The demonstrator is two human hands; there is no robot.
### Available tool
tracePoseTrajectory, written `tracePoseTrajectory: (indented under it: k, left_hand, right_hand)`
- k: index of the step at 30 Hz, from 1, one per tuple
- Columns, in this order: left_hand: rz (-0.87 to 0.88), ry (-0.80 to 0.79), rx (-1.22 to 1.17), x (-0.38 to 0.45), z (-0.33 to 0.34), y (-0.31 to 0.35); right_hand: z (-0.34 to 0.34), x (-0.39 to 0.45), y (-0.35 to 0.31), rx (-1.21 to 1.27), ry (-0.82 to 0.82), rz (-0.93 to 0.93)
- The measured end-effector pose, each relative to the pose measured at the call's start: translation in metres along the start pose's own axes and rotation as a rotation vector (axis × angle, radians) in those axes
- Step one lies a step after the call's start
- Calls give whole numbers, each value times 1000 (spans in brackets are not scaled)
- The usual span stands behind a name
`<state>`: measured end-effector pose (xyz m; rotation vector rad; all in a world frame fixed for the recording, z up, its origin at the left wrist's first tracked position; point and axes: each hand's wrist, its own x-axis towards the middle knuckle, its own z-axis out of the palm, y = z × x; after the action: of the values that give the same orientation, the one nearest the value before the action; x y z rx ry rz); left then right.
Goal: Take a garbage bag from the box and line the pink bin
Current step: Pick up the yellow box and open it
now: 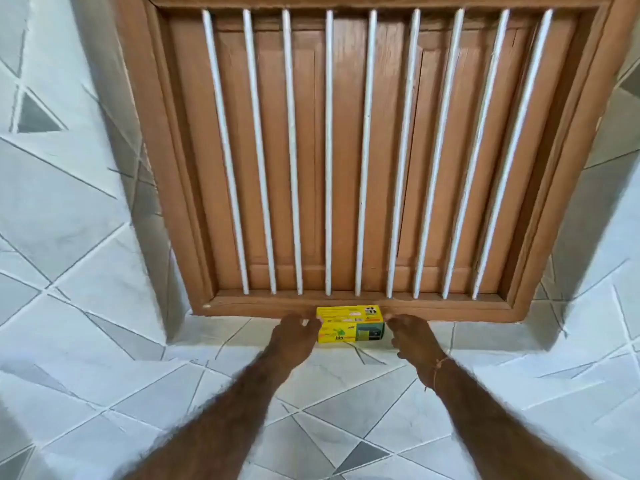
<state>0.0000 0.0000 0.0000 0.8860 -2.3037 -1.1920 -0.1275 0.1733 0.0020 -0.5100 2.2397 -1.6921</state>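
Left edge: tiled wall (52, 209), pale with grey diagonal lines, running down into a tiled ledge (311, 403) of the same pattern. Nothing lies loose on it.

Left hand (294, 336): reached forward, fingers (306, 322) curled against the left end of the box, touching it. Whether the grip has closed is unclear; the frame is soft with blur. Best read: the hand is open around the end, not yet clamped.

Centre: yellow box (349, 323), lying on its long side on the ledge, pushed up against the bottom rail of the window frame (242, 304). The word "bin" shows on its front. It appears closed; no bag pokes out. Sitting tight to the wood, it probably can only be taken from the ends, which would explain a hand on each side.

Behind: wooden shutters (346, 150) shut, white bars (328, 150) upright in front. They block nothing at box level.

Right hand (412, 336): fingers spread and bent, just beside the right end of the box; contact cannot be confirmed. A thin thread band (438, 370) sits at the wrist.

Right edge: more tiled wall.

The pink bin is not in view. Task judged at its first step: lifting the box.
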Motion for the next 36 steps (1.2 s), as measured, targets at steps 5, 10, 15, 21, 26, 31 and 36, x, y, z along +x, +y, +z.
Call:
tracePoseTrajectory:
  k: [5,10,15,21,26,31,36]
  left_hand:
    - [-45,100,81,14,33,11]
    - [-113,370,-362,5,35,18]
    - [-93,304,-619,-8,13,9]
    - [-51,247,-636,-37,-14,11]
    - [57,240,-601,-54,-63,19]
    - [453,106,-175,-65,-96,47]
    - [770,-14,206,-83,-109,81]
  right_hand:
    - [11,42,19,-63,-66,-52]
    - [21,35,15,272,13,-3]
    - [33,8,6,773,-54,39]
    - [66,-34,-5,901,205,54]
    - [75,-52,-10,977,107,370]
    - [97,-75,-10,1003,139,461]
    - [95,-97,-17,1442,-89,440]
